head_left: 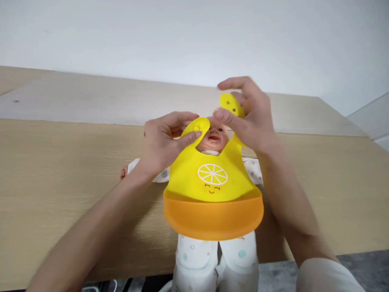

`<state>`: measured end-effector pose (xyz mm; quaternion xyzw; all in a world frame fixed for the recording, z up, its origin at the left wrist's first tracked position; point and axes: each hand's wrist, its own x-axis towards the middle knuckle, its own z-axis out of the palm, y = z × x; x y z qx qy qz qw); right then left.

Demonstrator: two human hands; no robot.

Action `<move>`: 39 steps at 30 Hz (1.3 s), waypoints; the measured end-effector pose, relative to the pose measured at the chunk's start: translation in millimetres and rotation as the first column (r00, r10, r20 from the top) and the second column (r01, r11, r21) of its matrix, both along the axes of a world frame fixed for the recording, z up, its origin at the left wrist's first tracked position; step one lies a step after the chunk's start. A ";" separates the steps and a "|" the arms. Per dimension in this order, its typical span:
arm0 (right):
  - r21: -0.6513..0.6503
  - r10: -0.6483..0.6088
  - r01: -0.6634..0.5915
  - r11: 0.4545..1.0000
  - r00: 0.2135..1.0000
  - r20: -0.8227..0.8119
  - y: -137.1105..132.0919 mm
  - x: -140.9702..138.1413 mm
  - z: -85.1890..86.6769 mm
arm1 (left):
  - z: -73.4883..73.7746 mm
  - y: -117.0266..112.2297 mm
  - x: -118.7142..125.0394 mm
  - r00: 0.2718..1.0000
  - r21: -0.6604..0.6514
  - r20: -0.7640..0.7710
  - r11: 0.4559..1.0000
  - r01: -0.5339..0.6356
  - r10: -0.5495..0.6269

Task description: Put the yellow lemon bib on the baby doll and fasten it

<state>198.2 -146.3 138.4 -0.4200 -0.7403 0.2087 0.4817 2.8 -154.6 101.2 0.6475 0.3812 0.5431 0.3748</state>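
A baby doll (214, 137) in white patterned clothes lies on its back on the wooden table (60, 174), legs hanging over the near edge. A yellow silicone bib (212, 182) with an orange catch pocket and a lemon drawing lies on its chest. My left hand (161, 142) pinches the bib's left neck strap, the one with the stud, beside the doll's head. My right hand (249, 113) grips the right strap, the one with holes, and holds it raised above the doll's head. The two strap ends are apart.
The table runs to a white wall (194, 36) at the back. A paler strip of board (91, 101) lies along the far side. Grey floor (364, 267) shows at the lower right, below the table's near edge.
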 end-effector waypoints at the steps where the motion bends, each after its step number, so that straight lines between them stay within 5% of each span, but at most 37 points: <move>1: -0.026 0.038 -0.038 0.999 0.999 0.025 -3.6 -5.7 -1.8 | 1.4 -1.6 0.4 1.000 -0.004 0.005 1.000 0.015 -0.015; 15: -0.145 0.134 -0.123 0.982 0.989 0.065 -4.5 -11.9 -8.5 | 4.8 -5.9 1.2 0.997 -0.017 -0.012 0.997 0.071 -0.071; 20: -0.023 0.085 -0.084 0.996 0.995 0.049 -1.2 -5.1 -12.7 | 1.7 -3.1 -1.2 0.996 0.057 -0.083 0.997 0.044 -0.039; 24: 0.132 0.009 -0.012 0.991 1.000 0.019 6.8 26.1 -14.5 | -1.0 3.5 -4.3 0.998 0.202 -0.068 0.979 0.013 0.001; 29: 0.307 -0.189 0.173 0.936 0.982 0.022 -1.9 89.0 18.4 | -4.8 6.5 -2.7 0.969 0.289 -0.130 0.943 -0.165 0.209; 35: 0.433 -0.292 0.168 0.886 0.926 0.239 -33.7 152.0 80.1 | -0.8 -1.2 1.0 0.929 0.199 -0.251 0.954 -0.224 0.270; 39: 0.429 -0.410 0.238 0.871 0.834 0.369 -61.7 173.4 95.5 | 3.8 -6.5 2.4 0.916 0.180 -0.302 0.959 -0.217 0.264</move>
